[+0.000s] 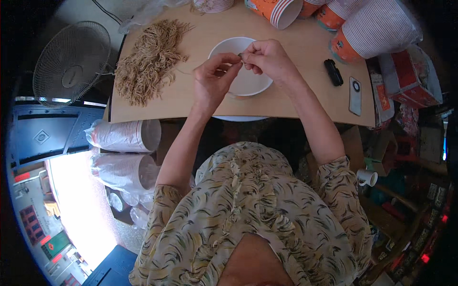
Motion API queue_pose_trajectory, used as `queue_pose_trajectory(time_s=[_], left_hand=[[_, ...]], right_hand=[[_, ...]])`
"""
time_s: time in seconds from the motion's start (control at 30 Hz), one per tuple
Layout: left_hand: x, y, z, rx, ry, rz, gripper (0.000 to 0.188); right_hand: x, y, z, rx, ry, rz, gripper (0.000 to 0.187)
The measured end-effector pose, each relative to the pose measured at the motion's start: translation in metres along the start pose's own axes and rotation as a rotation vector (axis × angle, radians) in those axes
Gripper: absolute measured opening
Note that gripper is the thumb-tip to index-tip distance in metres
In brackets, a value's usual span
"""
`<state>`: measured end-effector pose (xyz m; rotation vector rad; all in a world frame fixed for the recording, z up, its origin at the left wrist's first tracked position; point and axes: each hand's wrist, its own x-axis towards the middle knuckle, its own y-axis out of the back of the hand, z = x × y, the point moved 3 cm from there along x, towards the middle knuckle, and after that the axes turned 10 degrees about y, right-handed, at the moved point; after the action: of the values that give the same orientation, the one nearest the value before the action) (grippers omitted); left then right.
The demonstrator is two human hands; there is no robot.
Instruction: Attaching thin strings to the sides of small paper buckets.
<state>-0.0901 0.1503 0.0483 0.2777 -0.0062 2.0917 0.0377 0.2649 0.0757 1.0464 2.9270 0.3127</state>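
Observation:
Over a white bowl point(245, 87) on the table, my two hands meet with their fingertips pinched together. My left hand point(212, 78) is closed, its thumb and forefinger pressed on a tiny thing at the bowl's left side. My right hand point(267, 58) is closed too, thumb against forefinger, touching the same spot. What lies between the fingertips is too small to make out. Left of my left hand lies a large heap of tan, twisted, string-like strands point(150, 64). One thin strand trails from the heap toward my left wrist.
Orange paper tubs point(276, 12) and plastic-wrapped cup stacks point(377, 31) line the table's far right. A black stapler-like object point(333, 72) and a phone point(355, 96) lie at the right. A fan point(71, 64) stands left; wrapped cup stacks point(121, 136) sit below the table's left edge.

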Motion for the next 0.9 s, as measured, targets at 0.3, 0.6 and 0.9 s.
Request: queue_pose_trajectory(time_s=[0.3,0.6,0.9], left_hand=[[-0.006,0.002,0.007,0.122,-0.106,0.047,0.014],[0.012,0.015,0.004,-0.025,0.159,-0.133,0.012],[0.015,0.024,0.003,-0.450,0.614,-0.345,0.019]], right_hand=[[0.002,-0.002,-0.002,-0.058,-0.068,0.008,0.012],[0.006,0.008,0.004,0.059,0.034,-0.029,0.015],[-0.024,-0.003,-0.016,-0.289,0.406,0.250,0.017]])
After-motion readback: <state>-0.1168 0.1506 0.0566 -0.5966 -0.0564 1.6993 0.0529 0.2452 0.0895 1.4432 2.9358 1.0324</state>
